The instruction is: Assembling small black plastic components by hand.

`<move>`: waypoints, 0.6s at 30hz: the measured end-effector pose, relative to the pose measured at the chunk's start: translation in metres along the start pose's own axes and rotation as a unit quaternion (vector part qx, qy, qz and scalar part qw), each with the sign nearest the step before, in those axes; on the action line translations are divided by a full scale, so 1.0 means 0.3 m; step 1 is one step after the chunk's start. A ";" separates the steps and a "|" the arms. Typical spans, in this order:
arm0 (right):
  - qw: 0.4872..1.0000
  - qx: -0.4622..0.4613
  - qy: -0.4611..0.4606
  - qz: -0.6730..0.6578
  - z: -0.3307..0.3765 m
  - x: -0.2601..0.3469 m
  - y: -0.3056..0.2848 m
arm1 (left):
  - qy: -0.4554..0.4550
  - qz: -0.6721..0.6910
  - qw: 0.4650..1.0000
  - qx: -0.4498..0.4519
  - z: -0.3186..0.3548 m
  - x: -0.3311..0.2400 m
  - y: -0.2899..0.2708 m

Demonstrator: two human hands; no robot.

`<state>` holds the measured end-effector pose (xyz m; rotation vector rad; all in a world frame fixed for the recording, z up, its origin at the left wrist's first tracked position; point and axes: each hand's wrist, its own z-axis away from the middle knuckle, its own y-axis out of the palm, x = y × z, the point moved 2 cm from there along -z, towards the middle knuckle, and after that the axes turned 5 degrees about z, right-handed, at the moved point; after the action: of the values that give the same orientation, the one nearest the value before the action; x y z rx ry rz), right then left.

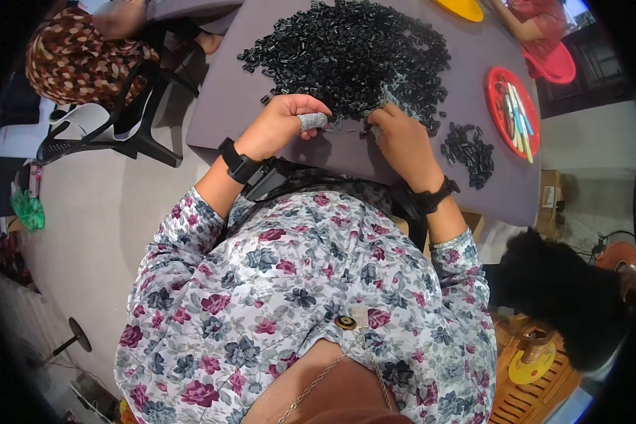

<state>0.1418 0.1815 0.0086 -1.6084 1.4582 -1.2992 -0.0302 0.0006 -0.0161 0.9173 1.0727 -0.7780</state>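
Heap of small black pieces (pixel 346 56) lies on the bench (pixel 222 113), just beyond left hand (pixel 284 127) and right hand (pixel 404 138), longer axis left to right. Right hand nearer, at heap's edge. Fingers of both curled; grip on any piece: cannot tell.

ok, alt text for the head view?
A person's left hand, with a grey finger wrap, and right hand are at the near edge of a large heap of small black pieces on a purplish table; what either holds is unclear. To the right lie a smaller black pile and a red tray holding slim tools.
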 end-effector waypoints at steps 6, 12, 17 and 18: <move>0.998 0.056 -0.008 -0.012 -0.002 0.030 0.004 | -0.006 -0.019 1.000 0.003 -0.001 0.007 0.004; 0.994 0.105 0.032 -0.018 -0.009 0.022 0.002 | -0.002 -0.012 1.000 -0.007 0.001 0.019 -0.005; 0.994 0.099 0.035 -0.017 -0.006 0.010 0.010 | -0.003 -0.001 1.000 -0.009 0.000 0.026 -0.009; 0.994 0.100 0.040 -0.023 -0.006 0.012 0.008 | -0.002 0.001 1.000 -0.009 0.001 0.025 -0.007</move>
<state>0.1390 0.1778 0.0079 -1.4826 1.2983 -1.4995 -0.0298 -0.0012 -0.0237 0.9016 1.0739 -0.7670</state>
